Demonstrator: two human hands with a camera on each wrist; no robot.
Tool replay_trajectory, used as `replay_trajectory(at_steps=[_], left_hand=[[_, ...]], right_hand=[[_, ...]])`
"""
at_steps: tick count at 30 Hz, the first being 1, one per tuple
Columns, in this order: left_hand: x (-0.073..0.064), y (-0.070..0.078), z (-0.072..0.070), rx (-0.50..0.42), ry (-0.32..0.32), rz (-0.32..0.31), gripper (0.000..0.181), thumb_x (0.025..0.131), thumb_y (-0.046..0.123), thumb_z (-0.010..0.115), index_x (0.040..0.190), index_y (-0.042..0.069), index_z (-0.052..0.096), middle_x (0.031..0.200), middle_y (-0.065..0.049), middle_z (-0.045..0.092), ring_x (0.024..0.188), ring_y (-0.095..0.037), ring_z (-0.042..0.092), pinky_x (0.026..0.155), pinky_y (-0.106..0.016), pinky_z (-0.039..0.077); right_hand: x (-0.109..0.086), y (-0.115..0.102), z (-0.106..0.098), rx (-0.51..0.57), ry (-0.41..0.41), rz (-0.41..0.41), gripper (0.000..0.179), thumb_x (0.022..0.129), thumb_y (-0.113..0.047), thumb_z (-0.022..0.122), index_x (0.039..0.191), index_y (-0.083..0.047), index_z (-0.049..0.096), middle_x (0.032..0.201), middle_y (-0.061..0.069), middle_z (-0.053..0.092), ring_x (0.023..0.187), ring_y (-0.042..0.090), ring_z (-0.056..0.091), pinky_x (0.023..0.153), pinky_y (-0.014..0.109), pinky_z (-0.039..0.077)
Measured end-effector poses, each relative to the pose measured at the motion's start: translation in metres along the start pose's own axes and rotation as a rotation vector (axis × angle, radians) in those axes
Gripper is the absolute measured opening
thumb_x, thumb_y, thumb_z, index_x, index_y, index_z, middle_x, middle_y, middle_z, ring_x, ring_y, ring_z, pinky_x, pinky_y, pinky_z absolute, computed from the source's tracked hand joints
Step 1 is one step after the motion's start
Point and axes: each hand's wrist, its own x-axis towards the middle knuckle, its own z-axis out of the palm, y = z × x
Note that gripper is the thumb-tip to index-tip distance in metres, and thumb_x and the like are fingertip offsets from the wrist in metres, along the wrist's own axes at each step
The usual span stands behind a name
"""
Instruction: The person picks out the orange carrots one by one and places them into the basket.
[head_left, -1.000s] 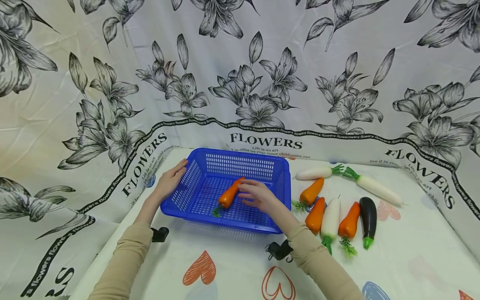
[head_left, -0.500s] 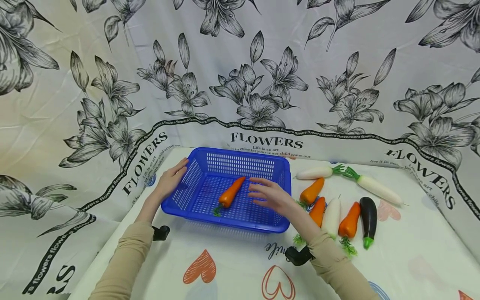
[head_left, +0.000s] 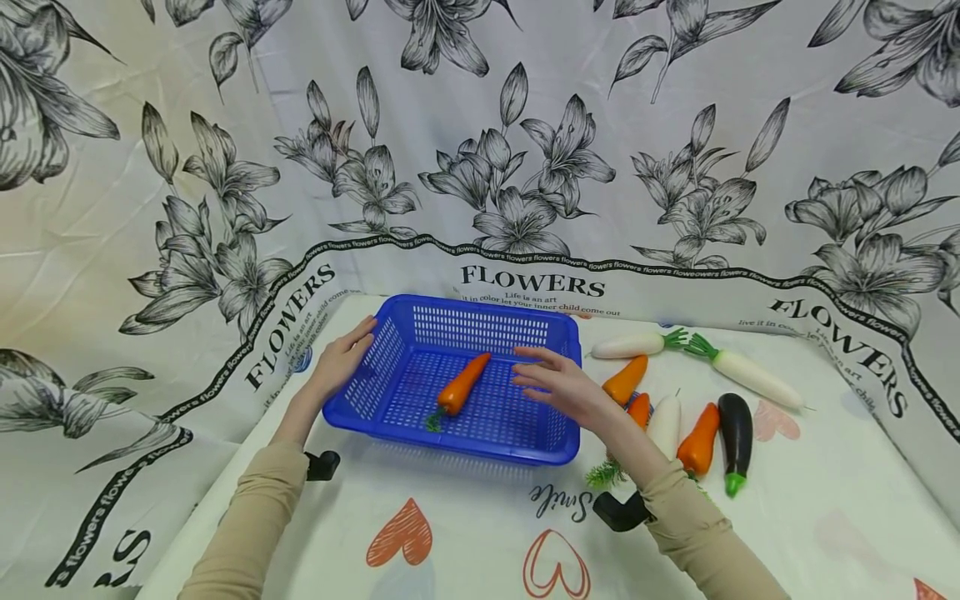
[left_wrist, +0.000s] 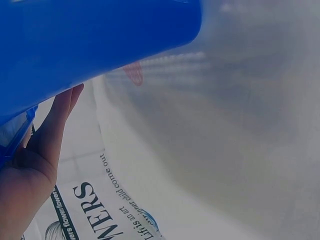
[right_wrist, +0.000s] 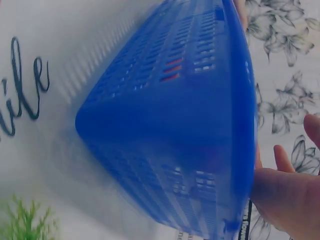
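A blue plastic basket point(head_left: 450, 454) with slotted walls stands on the table. One orange carrot point(head_left: 461, 385) with a green top lies inside it. My left hand point(head_left: 339, 364) rests on the basket's left rim; the left wrist view shows its fingers fairly straight against the outer wall. Over the basket's right side hovers my right hand point(head_left: 558, 385), fingers spread and holding nothing. In the right wrist view, its thumb and fingers show beyond the basket's rim point(right_wrist: 240, 100). The carrot's body is hidden there except for bits of orange through the slots.
Right of the basket lie a white radish point(head_left: 628, 346), another white radish point(head_left: 761, 379), an upright-lying one point(head_left: 666, 425), carrots point(head_left: 626, 379) and an eggplant point(head_left: 737, 437). My right forearm partly covers some. A flower-printed curtain point(head_left: 525, 167) stands behind the table.
My right hand has drawn back to the right from beside the carrot, toward the basket's right rim. The carrot stays in the basket, and my left hand has barely moved.
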Motion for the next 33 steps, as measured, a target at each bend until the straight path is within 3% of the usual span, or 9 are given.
replay_trajectory(at_steps=[8, 12, 21, 29, 33], left_hand=[[-0.001, 0.002, -0.002, -0.004, -0.001, 0.008, 0.050, 0.103, 0.031, 0.034, 0.148, 0.009, 0.033, 0.156, -0.009, 0.025, 0.142, -0.039, 0.024, 0.115, -0.056, 0.019], [-0.002, 0.003, -0.002, -0.004, 0.001, 0.009, 0.050, 0.104, 0.033, 0.033, 0.147, 0.008, 0.033, 0.156, -0.010, 0.026, 0.142, -0.040, 0.024, 0.115, -0.057, 0.019], [-0.002, 0.004, -0.002, -0.005, 0.004, 0.006, 0.050, 0.104, 0.032, 0.033, 0.147, 0.008, 0.033, 0.156, -0.010, 0.026, 0.142, -0.040, 0.024, 0.114, -0.058, 0.019], [-0.002, 0.003, -0.002, 0.000, 0.004, 0.006, 0.049, 0.104, 0.031, 0.033, 0.148, 0.008, 0.033, 0.156, -0.010, 0.026, 0.142, -0.040, 0.024, 0.115, -0.056, 0.019], [-0.002, 0.003, -0.002, -0.001, 0.001, -0.002, 0.049, 0.104, 0.030, 0.033, 0.148, 0.009, 0.033, 0.156, -0.009, 0.026, 0.142, -0.039, 0.024, 0.115, -0.056, 0.019]], right_hand=[[-0.011, -0.005, -0.017, -0.075, 0.036, -0.028, 0.056, 0.098, -0.024, 0.052, 0.148, -0.010, 0.030, 0.146, 0.019, 0.039, 0.131, 0.032, 0.046, 0.113, 0.047, 0.033], [-0.017, -0.008, -0.025, -0.089, 0.058, -0.035, 0.057, 0.098, -0.024, 0.052, 0.148, -0.009, 0.028, 0.145, 0.019, 0.040, 0.124, 0.023, 0.052, 0.113, 0.047, 0.032], [-0.027, -0.015, -0.043, -0.096, 0.136, -0.057, 0.060, 0.098, -0.024, 0.053, 0.149, -0.007, 0.026, 0.131, 0.009, 0.050, 0.117, 0.016, 0.057, 0.112, 0.045, 0.034], [-0.030, -0.017, -0.058, -0.058, 0.221, -0.038, 0.065, 0.097, -0.026, 0.055, 0.150, -0.007, 0.024, 0.136, 0.013, 0.049, 0.119, 0.020, 0.055, 0.113, 0.045, 0.032], [-0.033, -0.016, -0.069, -0.041, 0.253, -0.027, 0.065, 0.096, -0.028, 0.055, 0.150, -0.008, 0.024, 0.128, 0.004, 0.053, 0.112, 0.012, 0.058, 0.114, 0.043, 0.032]])
